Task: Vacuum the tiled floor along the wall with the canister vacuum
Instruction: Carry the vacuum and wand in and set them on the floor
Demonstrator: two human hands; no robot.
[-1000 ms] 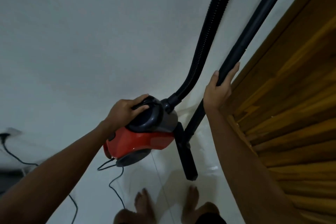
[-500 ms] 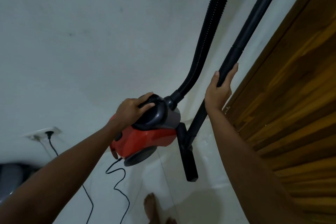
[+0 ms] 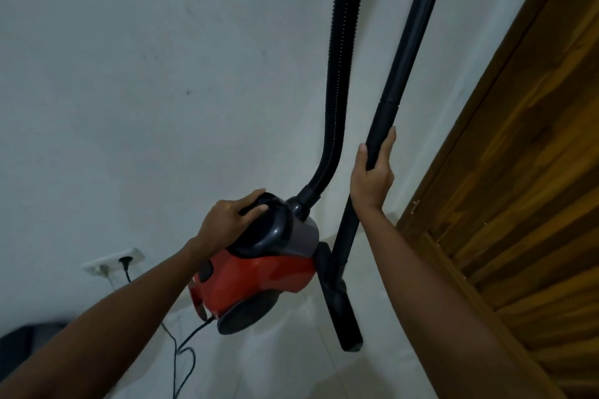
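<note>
A red and grey canister vacuum [image 3: 259, 275] is off the floor, carried by my left hand [image 3: 231, 215], whose fingers curl round its black top handle. From the canister's front a ribbed black hose [image 3: 340, 74] rises out of the top of the frame. Beside it, the straight black wand [image 3: 398, 87] runs upward too, and my right hand [image 3: 372, 172] grips it partway up. The flat black floor nozzle [image 3: 343, 311] hangs at the wand's lower end, above the pale tiled floor [image 3: 291, 366].
The white wall [image 3: 162, 74] fills the left and centre. A wall socket [image 3: 113, 261] holds a plug, and the black power cord [image 3: 184, 356] loops down from the canister. A wooden louvred door [image 3: 525, 204] stands at the right. Something dark [image 3: 19, 347] lies at the lower left.
The view has tilted upward: my feet have dropped out of sight and the wall socket has come into view. Both hands keep their hold on the handle and the wand.
</note>
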